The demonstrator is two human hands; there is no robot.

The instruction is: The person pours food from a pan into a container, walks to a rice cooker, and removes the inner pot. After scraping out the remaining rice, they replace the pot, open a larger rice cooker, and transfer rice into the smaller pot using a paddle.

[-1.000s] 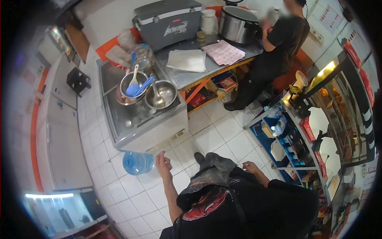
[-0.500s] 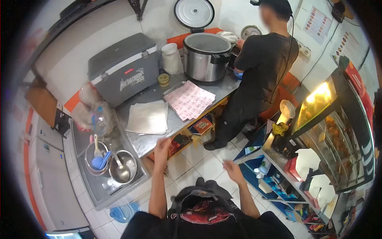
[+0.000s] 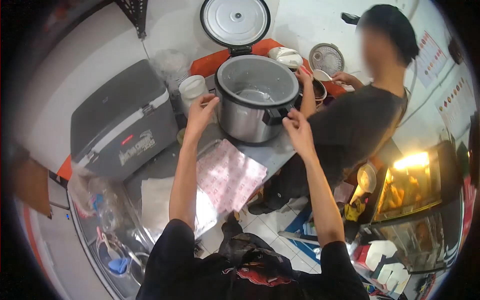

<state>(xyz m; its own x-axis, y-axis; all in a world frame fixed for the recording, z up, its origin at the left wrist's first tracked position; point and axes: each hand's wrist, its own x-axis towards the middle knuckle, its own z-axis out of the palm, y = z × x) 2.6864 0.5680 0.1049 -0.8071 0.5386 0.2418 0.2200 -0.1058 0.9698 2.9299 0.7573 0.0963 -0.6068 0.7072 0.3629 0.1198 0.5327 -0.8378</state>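
Note:
A large steel rice cooker (image 3: 250, 120) stands on the metal counter with its round lid (image 3: 235, 22) raised. Its grey inner pot (image 3: 240, 75) looks nearly empty, with a few white bits inside. My left hand (image 3: 202, 112) is at the cooker's left side, fingers curled near the rim; whether it touches is unclear. At the right front, beside the black latch (image 3: 276, 115), is my right hand (image 3: 299, 131), its fingers bent together. Below them lie pink printed papers (image 3: 230, 175) and plain white sheets (image 3: 157, 200).
A person in dark clothes (image 3: 362, 130) works right of the cooker, holding a white spoon (image 3: 321, 75). A grey cooler box (image 3: 120, 115) and white container (image 3: 192, 90) stand left. A lit food display (image 3: 410, 190) is at right; bowls with utensils (image 3: 112, 257) are lower left.
Both my hands have moved up and forward to the cooker's sides. The view is closer to the cooker. The other person has turned and a white spoon now shows in their hand.

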